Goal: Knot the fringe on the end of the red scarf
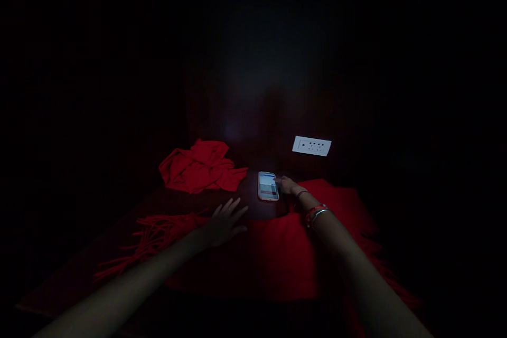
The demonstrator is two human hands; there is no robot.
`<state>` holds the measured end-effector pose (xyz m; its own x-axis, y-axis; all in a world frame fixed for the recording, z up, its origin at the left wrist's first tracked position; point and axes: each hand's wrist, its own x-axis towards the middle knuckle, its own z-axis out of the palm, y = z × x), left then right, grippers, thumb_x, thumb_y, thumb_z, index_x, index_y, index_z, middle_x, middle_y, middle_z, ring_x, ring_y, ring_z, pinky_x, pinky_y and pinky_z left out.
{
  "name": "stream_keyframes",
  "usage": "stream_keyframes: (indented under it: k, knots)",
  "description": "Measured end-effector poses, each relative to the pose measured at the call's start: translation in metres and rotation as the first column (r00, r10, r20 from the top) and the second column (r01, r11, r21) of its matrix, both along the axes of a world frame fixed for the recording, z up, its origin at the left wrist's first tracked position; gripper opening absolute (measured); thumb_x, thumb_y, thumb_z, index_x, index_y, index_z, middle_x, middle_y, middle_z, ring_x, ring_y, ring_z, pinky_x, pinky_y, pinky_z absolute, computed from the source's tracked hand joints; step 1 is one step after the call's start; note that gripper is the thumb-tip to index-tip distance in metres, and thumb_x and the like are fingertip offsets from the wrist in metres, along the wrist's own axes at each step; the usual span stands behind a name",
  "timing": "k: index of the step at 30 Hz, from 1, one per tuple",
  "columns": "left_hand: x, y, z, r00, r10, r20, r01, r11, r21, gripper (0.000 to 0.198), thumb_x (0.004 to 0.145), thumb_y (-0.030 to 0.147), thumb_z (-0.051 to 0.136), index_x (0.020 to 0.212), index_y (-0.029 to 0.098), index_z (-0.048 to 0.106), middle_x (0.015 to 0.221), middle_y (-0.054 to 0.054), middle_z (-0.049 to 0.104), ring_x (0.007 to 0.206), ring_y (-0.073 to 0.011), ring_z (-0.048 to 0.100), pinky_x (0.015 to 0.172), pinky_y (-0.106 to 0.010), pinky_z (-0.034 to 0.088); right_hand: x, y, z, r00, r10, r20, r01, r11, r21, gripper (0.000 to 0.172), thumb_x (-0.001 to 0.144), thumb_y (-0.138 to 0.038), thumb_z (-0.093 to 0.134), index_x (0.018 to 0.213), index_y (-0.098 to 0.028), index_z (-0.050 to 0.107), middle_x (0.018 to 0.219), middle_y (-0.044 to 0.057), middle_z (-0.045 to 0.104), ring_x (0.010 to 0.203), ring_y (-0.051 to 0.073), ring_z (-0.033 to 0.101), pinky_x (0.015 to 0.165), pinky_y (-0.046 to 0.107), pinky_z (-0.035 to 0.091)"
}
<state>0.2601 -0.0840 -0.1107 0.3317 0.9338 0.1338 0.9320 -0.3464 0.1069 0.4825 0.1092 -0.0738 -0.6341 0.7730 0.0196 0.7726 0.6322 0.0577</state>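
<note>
A phone [268, 187] with its screen lit lies on the dark table. My right hand [288, 186] is at the phone's right edge, with a finger over or at the screen; its fingers are blurred, and contact is hard to make out. Bracelets circle that wrist. My left hand [225, 224] is open, fingers spread and palm down, over the near part of a red fringed scarf [283, 253]. The scarf lies across the front of the table, its tassels on the left.
A crumpled red cloth [198, 166] lies at the back left of the dark table [75, 274]. On the wall behind is a white socket plate [311, 146]. More red cloth [336, 198] spreads out at the right, beyond my right forearm. The surroundings are very dark.
</note>
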Motion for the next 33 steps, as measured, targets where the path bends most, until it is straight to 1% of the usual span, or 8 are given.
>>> stream_keyframes:
  k: [3,7,10,19,23,27,30,33]
  knots:
    - [0.005,0.010,0.001,0.999,0.035,0.030,-0.037,0.997,0.062,0.061,0.078,0.058,0.025,0.130,0.027,0.018,0.138,-0.008,0.007,0.124,-0.0278,0.006,0.094,-0.049,0.017,0.001,-0.006,0.007,1.000,0.000,-0.025,0.000,1.000,0.008,0.043,0.071,-0.008,0.043,0.111,-0.020,0.050,0.109,0.005,0.055,0.097,0.017,0.049,0.085,0.027,0.035]
    - [0.007,0.013,-0.004,0.995,-0.099,-0.033,0.092,0.981,-0.169,0.061,0.077,0.060,0.026,0.129,0.028,0.022,0.137,-0.007,0.013,0.124,-0.0282,0.011,0.094,-0.050,0.017,0.014,-0.028,0.028,0.998,0.006,-0.067,-0.004,1.000,0.025,0.040,0.076,-0.010,0.037,0.115,-0.015,0.046,0.114,0.008,0.051,0.105,0.018,0.042,0.089,0.028,0.032]
    - [0.005,0.006,-0.006,1.000,-0.011,-0.019,0.010,0.998,-0.064,0.062,0.078,0.059,0.021,0.130,0.026,0.016,0.138,-0.008,0.011,0.124,-0.0276,0.009,0.095,-0.050,0.015,0.040,-0.064,0.038,0.994,0.003,-0.111,0.001,0.999,0.033,0.039,0.083,-0.020,0.032,0.119,-0.013,0.041,0.118,0.011,0.046,0.109,0.018,0.038,0.091,0.030,0.030]
    - [0.004,-0.009,-0.012,0.998,0.036,-0.049,-0.038,0.999,-0.030,0.060,0.079,0.056,0.027,0.130,0.025,0.018,0.138,-0.010,0.008,0.124,-0.0296,0.007,0.093,-0.051,0.016,0.099,-0.173,-0.007,0.978,-0.206,-0.043,0.208,0.977,0.048,0.058,0.079,-0.054,0.027,0.130,-0.026,0.021,0.135,0.010,0.022,0.121,0.030,0.018,0.091,0.055,0.019]
    - [0.006,-0.017,-0.006,0.999,0.012,-0.042,-0.014,0.999,-0.037,0.055,0.080,0.052,0.029,0.128,0.025,0.024,0.137,-0.009,0.012,0.124,-0.0277,0.009,0.094,-0.050,0.017,0.088,-0.188,-0.005,0.975,-0.187,-0.120,0.203,0.970,0.132,0.059,0.080,-0.053,0.027,0.131,-0.024,0.019,0.136,0.010,0.018,0.123,0.029,0.012,0.093,0.053,0.017]
    - [0.004,-0.037,-0.001,0.998,-0.031,0.052,0.019,0.978,0.208,0.050,0.085,0.044,0.024,0.129,0.021,0.023,0.138,-0.008,0.010,0.125,-0.0204,0.005,0.099,-0.040,0.015,0.052,-0.219,-0.004,0.984,0.012,-0.175,0.017,0.987,0.161,0.058,0.079,-0.054,0.026,0.130,-0.026,0.021,0.137,0.007,0.017,0.124,0.027,0.008,0.096,0.049,0.013]
    - [-0.003,-0.053,-0.005,0.976,-0.216,-0.007,0.216,0.975,0.048,0.047,0.084,0.045,0.026,0.128,0.026,0.025,0.137,-0.004,0.018,0.124,-0.0183,0.014,0.098,-0.038,0.018,0.029,-0.242,-0.019,0.985,0.121,-0.124,-0.116,0.992,0.044,0.058,0.079,-0.055,0.026,0.129,-0.028,0.023,0.136,0.007,0.020,0.124,0.027,0.012,0.096,0.050,0.013]
    - [-0.011,-0.062,-0.007,0.971,-0.237,-0.033,0.237,0.971,-0.014,0.047,0.084,0.046,0.026,0.127,0.028,0.027,0.135,-0.004,0.022,0.123,-0.0180,0.018,0.098,-0.037,0.018,0.019,-0.250,-0.030,0.994,0.092,-0.060,-0.095,0.994,-0.054,0.054,0.081,-0.052,0.024,0.128,-0.026,0.027,0.134,0.009,0.026,0.121,0.027,0.021,0.096,0.052,0.010]
